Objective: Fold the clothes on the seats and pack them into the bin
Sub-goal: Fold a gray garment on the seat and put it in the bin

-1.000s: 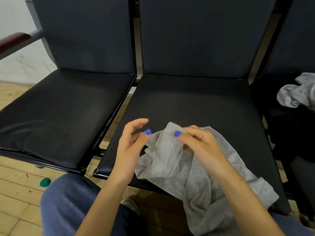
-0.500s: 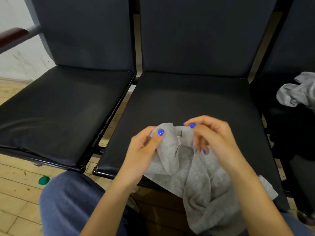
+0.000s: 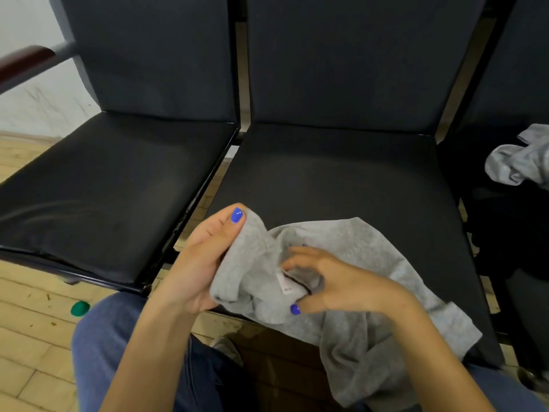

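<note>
Lying crumpled on the middle seat (image 3: 341,173), a soft, light grey garment (image 3: 371,263) droops over the front edge. Left hand (image 3: 205,263) pinches a bunched edge; right hand (image 3: 332,281) curls into the neck opening (label showing). Best gripped by seams.

Left hand (image 3: 205,263): raised, palm turned inward, thumb pressed on top of a pinched fold of grey garment (image 3: 368,263). Right hand (image 3: 332,281): lower, fingers curled into the fabric at the collar. Both forearms extend forward from the lower edge.
</note>
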The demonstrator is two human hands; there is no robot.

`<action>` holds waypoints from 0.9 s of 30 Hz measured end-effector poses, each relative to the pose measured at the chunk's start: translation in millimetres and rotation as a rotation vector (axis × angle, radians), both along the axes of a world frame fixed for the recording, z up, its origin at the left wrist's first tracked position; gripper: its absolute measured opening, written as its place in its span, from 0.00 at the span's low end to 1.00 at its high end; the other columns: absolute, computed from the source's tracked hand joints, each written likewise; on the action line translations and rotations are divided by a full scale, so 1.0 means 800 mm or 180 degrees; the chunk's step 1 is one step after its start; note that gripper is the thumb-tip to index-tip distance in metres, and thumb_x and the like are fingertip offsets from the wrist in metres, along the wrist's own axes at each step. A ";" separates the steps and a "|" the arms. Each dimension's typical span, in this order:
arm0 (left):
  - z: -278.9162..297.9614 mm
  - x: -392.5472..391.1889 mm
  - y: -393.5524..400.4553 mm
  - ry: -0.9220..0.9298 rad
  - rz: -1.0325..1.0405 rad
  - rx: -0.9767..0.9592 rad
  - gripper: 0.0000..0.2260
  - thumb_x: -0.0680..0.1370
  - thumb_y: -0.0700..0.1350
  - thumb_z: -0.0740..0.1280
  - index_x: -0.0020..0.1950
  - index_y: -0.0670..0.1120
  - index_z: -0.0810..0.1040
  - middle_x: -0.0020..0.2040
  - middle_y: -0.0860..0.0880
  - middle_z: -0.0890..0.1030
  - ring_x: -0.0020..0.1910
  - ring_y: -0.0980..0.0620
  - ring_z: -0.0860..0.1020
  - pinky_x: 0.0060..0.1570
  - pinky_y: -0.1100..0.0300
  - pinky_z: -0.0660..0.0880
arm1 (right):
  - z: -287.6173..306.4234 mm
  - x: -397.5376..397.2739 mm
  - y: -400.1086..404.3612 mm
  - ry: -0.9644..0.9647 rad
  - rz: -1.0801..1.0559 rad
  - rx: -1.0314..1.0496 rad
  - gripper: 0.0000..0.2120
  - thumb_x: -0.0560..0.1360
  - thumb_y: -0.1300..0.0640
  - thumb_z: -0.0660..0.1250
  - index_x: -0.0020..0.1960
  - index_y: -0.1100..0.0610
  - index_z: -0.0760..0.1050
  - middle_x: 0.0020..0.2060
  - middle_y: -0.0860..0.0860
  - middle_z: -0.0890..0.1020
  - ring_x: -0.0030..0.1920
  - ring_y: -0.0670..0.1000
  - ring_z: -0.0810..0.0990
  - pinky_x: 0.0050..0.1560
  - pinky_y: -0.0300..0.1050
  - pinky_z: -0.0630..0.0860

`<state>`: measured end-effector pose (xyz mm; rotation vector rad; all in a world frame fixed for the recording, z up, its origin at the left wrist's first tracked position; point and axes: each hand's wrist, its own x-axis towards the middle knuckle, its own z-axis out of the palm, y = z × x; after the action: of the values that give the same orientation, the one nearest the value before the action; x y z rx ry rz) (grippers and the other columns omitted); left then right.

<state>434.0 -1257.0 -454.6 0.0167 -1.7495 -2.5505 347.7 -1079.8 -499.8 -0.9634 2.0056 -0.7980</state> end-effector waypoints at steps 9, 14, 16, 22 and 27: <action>0.013 -0.001 0.001 -0.0020 0.1175 0.0640 0.17 0.76 0.47 0.59 0.27 0.50 0.75 0.26 0.54 0.72 0.25 0.59 0.71 0.28 0.67 0.74 | 0.003 -0.002 0.008 -0.1229 0.0609 -0.0001 0.36 0.70 0.60 0.74 0.73 0.50 0.61 0.66 0.40 0.70 0.68 0.42 0.69 0.68 0.43 0.69; 0.011 -0.001 -0.005 -0.0051 0.1516 0.0780 0.21 0.78 0.47 0.58 0.26 0.50 0.77 0.27 0.54 0.75 0.27 0.59 0.75 0.32 0.66 0.77 | 0.008 -0.009 0.017 -0.1380 0.0099 -0.0304 0.21 0.72 0.60 0.71 0.64 0.55 0.72 0.61 0.48 0.78 0.61 0.46 0.77 0.64 0.52 0.74; 0.010 -0.001 -0.007 -0.0078 0.1596 0.0841 0.20 0.78 0.47 0.59 0.27 0.50 0.78 0.28 0.54 0.75 0.28 0.59 0.76 0.33 0.65 0.78 | 0.012 -0.013 0.019 -0.1431 -0.0139 -0.0468 0.18 0.70 0.59 0.71 0.59 0.56 0.74 0.55 0.47 0.80 0.56 0.45 0.80 0.61 0.51 0.76; 0.006 -0.001 -0.011 -0.0039 0.1622 0.0911 0.13 0.73 0.49 0.62 0.30 0.49 0.76 0.30 0.53 0.75 0.29 0.57 0.76 0.35 0.63 0.78 | 0.018 -0.021 0.031 -0.1449 -0.0390 -0.0694 0.20 0.68 0.53 0.69 0.59 0.50 0.76 0.57 0.44 0.81 0.58 0.43 0.79 0.55 0.38 0.77; -0.001 -0.006 -0.016 -0.0201 0.1663 0.0852 0.09 0.72 0.51 0.63 0.39 0.47 0.74 0.36 0.50 0.76 0.37 0.54 0.77 0.41 0.59 0.79 | 0.014 -0.025 0.027 -0.1664 -0.1089 -0.0990 0.14 0.70 0.51 0.65 0.53 0.52 0.82 0.53 0.49 0.84 0.55 0.46 0.81 0.57 0.42 0.78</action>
<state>429.6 -1270.1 -455.0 0.4974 -1.1958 -2.3734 327.8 -1058.1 -488.9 -0.4966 1.6245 -1.4192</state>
